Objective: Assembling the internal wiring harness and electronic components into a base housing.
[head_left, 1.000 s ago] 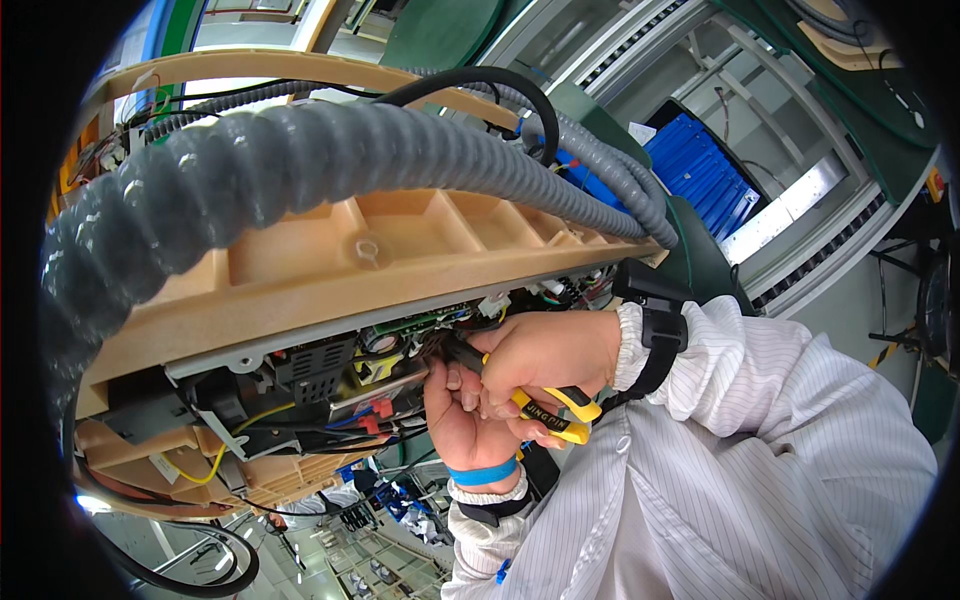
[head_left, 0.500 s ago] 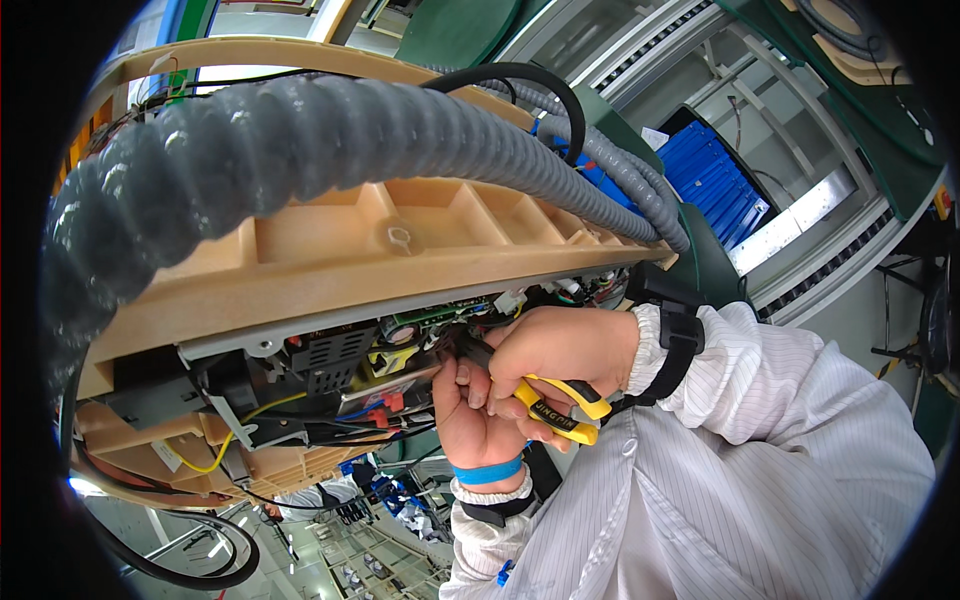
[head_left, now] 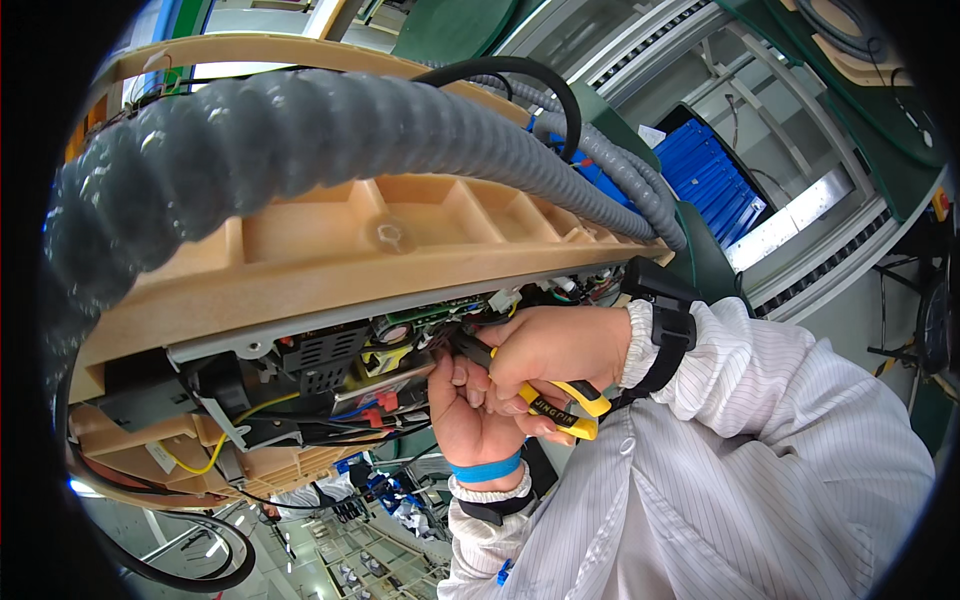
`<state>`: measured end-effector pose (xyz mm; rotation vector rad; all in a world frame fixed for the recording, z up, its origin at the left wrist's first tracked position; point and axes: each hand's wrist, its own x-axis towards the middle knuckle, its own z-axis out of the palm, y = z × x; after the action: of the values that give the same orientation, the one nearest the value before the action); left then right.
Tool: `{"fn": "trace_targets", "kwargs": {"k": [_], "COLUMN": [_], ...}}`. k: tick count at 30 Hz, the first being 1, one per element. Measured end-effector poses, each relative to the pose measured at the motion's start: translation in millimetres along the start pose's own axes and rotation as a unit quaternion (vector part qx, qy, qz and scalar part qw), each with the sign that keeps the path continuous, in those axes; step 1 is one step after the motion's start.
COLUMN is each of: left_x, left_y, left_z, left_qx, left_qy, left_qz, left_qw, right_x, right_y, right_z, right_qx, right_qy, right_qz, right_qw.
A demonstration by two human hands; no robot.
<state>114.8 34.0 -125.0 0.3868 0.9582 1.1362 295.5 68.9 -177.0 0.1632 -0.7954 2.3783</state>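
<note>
My right hand (head_left: pixel 562 347) is wrapped round a pair of pliers with yellow-and-black handles (head_left: pixel 556 410). The tool's dark head points up and left into the wiring, its tip hidden among wires. Close beside it, my left hand (head_left: pixel 472 425) has thumb and fingers pinched together near the jaws; what they hold is hidden. Both hands work at the edge of an electronics assembly with a green circuit board (head_left: pixel 440 318), dark wires and red connectors (head_left: pixel 380 408). This assembly sits inside a tan plastic housing (head_left: pixel 330 270).
A thick grey corrugated hose (head_left: pixel 290 135) arches over the housing. A vented black box (head_left: pixel 328 362) and a yellow wire (head_left: pixel 212 458) lie left of my hands. Blue bins (head_left: pixel 708 180) and metal rails stand at the upper right. Black cables loop at lower left.
The pliers' dark head shows a little more between my hands, and the handles have shifted slightly. Both hands stay at the same spot; the whole view has shifted slightly left.
</note>
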Motion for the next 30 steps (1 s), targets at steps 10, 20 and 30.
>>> {"fn": "trace_targets", "kwargs": {"k": [10,20,30], "left_x": [3,1,-3], "left_y": [0,1,6], "left_z": [-8,-3,23], "left_qx": [0.002,-0.009,-0.017], "left_qy": [0.010,-0.020,0.055], "left_qz": [0.025,0.020,0.000], "left_qw": [1.000,1.000,0.998], "right_x": [9,10,-36], "right_y": [14,11,-12], "right_z": [-18,0,32], "right_qx": [-0.096,-0.070,-0.032], "right_qy": [-0.061,0.007,0.104], "right_qz": [-0.094,-0.058,0.102], "right_qw": [0.989,0.996,0.989]}}
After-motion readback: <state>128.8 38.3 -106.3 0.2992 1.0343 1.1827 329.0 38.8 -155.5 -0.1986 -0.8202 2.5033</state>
